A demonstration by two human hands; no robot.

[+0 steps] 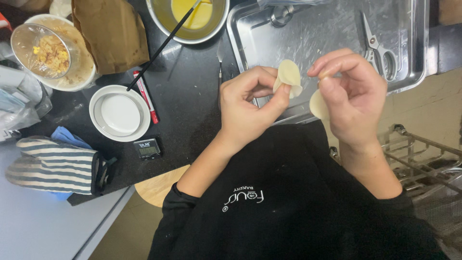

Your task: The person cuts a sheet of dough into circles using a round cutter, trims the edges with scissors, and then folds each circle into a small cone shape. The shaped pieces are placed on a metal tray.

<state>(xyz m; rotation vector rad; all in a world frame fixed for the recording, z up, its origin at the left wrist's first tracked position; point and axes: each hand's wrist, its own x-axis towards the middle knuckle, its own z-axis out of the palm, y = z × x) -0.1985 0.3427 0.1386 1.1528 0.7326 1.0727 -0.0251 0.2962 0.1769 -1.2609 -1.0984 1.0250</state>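
The left hand (248, 103) pinches a thin, pale, floppy dough round (288, 77) between thumb and forefinger, above the edge of a scratched steel tray (327, 29). The right hand (353, 94) is curled shut, fingertips pinched on a second soft round (318, 103) of the same dough. Steel scissors (380, 50) lie in the tray. On the dark speckled surface (187, 96) sit a glossy white bowl (119, 113), a red marker (146, 96) and a striped quilted mitt (53, 166).

Metal tray (337, 29) holding scissors (378, 45); white bowl (119, 113) beside red marker (146, 96) (striped oven mitt (50, 166) below).
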